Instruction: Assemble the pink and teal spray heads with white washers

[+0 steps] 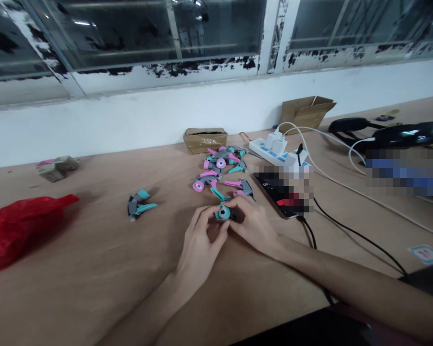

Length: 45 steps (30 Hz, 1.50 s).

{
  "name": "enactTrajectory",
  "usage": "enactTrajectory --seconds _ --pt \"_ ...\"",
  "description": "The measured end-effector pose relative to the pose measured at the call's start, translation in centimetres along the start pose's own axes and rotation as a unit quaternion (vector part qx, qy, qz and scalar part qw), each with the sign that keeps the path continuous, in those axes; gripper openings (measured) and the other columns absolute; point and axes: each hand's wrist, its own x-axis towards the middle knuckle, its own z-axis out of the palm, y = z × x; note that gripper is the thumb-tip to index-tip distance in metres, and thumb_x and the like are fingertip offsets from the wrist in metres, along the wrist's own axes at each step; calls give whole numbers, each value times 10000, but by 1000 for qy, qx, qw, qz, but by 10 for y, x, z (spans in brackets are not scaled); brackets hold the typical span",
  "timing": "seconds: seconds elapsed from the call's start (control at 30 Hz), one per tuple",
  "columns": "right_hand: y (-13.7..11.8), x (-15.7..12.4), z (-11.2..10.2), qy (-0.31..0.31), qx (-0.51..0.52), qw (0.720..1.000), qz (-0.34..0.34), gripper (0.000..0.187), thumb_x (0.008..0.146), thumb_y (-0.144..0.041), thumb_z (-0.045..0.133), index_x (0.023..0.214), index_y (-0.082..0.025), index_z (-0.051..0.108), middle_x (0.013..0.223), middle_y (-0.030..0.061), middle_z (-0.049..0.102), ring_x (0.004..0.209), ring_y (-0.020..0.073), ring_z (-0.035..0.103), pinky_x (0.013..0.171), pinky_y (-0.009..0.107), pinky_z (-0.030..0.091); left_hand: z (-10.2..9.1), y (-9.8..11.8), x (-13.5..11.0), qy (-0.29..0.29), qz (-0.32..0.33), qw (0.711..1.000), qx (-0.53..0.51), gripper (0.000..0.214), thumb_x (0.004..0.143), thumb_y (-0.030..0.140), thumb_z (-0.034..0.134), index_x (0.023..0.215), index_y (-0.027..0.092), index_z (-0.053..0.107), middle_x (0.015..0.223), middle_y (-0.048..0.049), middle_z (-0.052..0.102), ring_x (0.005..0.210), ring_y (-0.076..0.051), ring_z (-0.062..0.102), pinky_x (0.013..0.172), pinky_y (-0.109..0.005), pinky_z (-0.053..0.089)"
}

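Note:
Both my hands are at the front of a small pile on the table, closed around one teal-and-grey trigger spray head (222, 213). Its round teal end with a dark centre points up toward me, and a teal lever sticks out behind. My left hand (202, 240) pinches the round end between thumb and fingers. From the right, my right hand (254, 226) grips the same piece, its fingers covering part of the grey body. Just beyond lie several similar pink-and-grey spray heads (205, 180). Another teal spray head (139, 204) rests alone to the left.
A phone (279, 194) with a black cable lies right of my hands. Behind it are a white power strip (269, 151) and an open cardboard box (305, 113). A smaller box (205, 140) stands against the wall. At left sits a red plastic bag (25, 223).

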Motion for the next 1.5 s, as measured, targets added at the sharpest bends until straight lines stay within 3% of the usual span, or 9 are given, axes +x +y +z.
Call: enactTrajectory --seconds 0.17,0.37,0.57,0.73,0.93,1.17,1.33,1.5 --pt "0 0 1 6 -1 1000 10 251 689 -44 611 884 -195 567 864 32 618 875 204 564 742 340 471 0 4 -4 -12 11 999 49 265 875 229 498 1139 236 520 1158 -48 541 1042 -181 548 887 -371 493" --pt "0 -1 4 -4 11 1000 6 263 680 -16 585 857 -210 564 839 23 614 852 200 561 731 335 462 5 0 -6 6 -14 999 43 218 875 228 496 1089 208 536 1095 -52 544 977 -169 568 856 -336 503" --pt "1 1 2 5 0 1000 9 249 694 -40 600 880 -202 561 860 41 617 893 222 559 750 359 467 9 4 -9 2 -6 999 31 314 880 236 494 1194 236 489 1209 -55 488 1098 -182 515 964 -371 447" --pt "3 -1 4 -3 2 1000 -4 284 668 2 605 865 -197 557 849 32 628 871 211 564 737 341 471 5 2 -5 2 -37 999 -14 221 881 242 491 1089 220 561 1112 -51 540 985 -167 574 860 -334 517" --pt "1 -3 5 -5 2 1000 -7 154 745 -131 645 864 -192 570 862 38 633 851 196 575 729 326 466 -1 -8 5 0 -73 994 -79 225 920 285 409 951 193 611 946 -38 588 823 -144 610 686 -272 560" --pt "0 -2 5 -17 3 1000 -14 163 734 -125 667 849 -194 574 846 32 623 832 187 572 712 313 459 1 -10 6 -3 -91 992 -90 183 899 246 445 867 161 604 870 -28 569 705 -113 604 621 -237 552" --pt "0 -1 4 -20 0 1000 -15 151 750 -147 660 861 -197 571 859 33 630 838 188 576 716 317 462 1 -11 5 16 -70 995 -65 163 896 240 458 895 177 608 889 -28 594 731 -122 624 629 -236 546" --pt "2 2 -1 -29 -3 999 -31 181 737 -158 680 880 -210 582 854 18 646 859 194 593 780 353 463 -5 -14 6 13 18 999 34 147 880 203 490 930 212 629 903 -20 623 808 -149 619 727 -283 529"
